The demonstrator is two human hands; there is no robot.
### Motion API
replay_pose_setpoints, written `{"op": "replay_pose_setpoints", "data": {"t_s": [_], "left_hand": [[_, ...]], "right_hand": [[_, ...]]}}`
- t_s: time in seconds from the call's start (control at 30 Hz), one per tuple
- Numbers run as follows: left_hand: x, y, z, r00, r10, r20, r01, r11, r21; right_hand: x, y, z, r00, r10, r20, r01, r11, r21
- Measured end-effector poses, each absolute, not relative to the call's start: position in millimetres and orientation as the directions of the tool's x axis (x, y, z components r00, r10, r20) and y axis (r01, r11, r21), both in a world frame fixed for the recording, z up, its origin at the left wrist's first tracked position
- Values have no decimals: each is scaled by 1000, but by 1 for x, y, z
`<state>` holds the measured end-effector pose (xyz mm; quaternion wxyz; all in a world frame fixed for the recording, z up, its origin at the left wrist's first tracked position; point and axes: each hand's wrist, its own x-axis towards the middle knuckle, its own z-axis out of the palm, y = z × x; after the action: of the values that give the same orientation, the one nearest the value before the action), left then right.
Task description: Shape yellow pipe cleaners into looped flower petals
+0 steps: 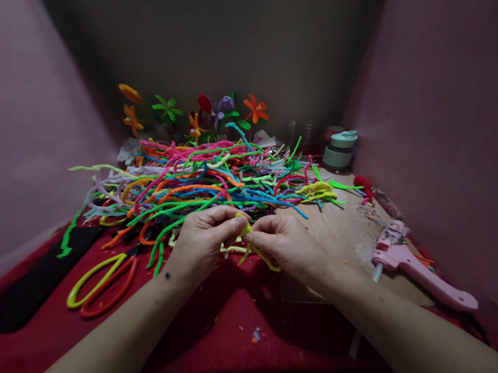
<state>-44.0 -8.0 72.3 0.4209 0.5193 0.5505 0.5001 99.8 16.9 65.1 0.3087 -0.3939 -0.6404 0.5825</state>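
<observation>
Between my two hands is a bent yellow pipe cleaner (pixel 264 260), its loose ends hanging below the fingers. My left hand (pixel 213 235) pinches its upper part between thumb and forefinger. Close beside it, my right hand (pixel 285 242) pinches the same piece, thumb and fingertips together. Both hands are held just in front of a big heap of many-coloured pipe cleaners (pixel 198 177). Part of the yellow piece is hidden by the fingers.
Scissors with yellow and red handles (pixel 110 282) lie left, near a black strip (pixel 39 279). A pink glue gun (pixel 423 269) rests right by a board (pixel 336 222). Pipe-cleaner flowers (pixel 255 108) and a green-lidded cup (pixel 340 150) stand behind. Scraps dot the red cloth (pixel 219 345).
</observation>
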Motion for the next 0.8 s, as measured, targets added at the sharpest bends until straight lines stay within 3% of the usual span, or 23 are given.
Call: {"op": "replay_pose_setpoints", "data": {"t_s": [0.17, 0.33, 0.43, 0.6, 0.67, 0.73, 0.8], "left_hand": [[-39, -12, 74, -160, 980, 113, 245, -72, 967], [-39, -16, 73, -155, 936, 317, 490, -206, 847], [-39, -15, 70, -159, 928, 338, 528, -210, 823], [-40, -15, 70, -51, 865, 499, 629, -360, 689], [-43, -13, 72, -79, 904, 421, 559, -310, 769], [-48, -8, 74, -112, 968, 225, 353, -173, 920], [-54, -3, 74, -57, 997, 46, 130, -38, 991]], "right_hand": [[102, 21, 65, -530, 847, -53, 168, 44, -985], [102, 21, 66, -523, 847, -97, 155, -17, -988], [102, 19, 67, -524, 846, -94, 90, -54, -994], [102, 18, 68, -526, 844, -101, 42, -93, -995], [102, 18, 69, -523, 846, -102, 30, -101, -994], [103, 18, 70, -515, 850, -109, 20, -115, -993], [103, 18, 71, -512, 850, -121, 21, -128, -991]]}}
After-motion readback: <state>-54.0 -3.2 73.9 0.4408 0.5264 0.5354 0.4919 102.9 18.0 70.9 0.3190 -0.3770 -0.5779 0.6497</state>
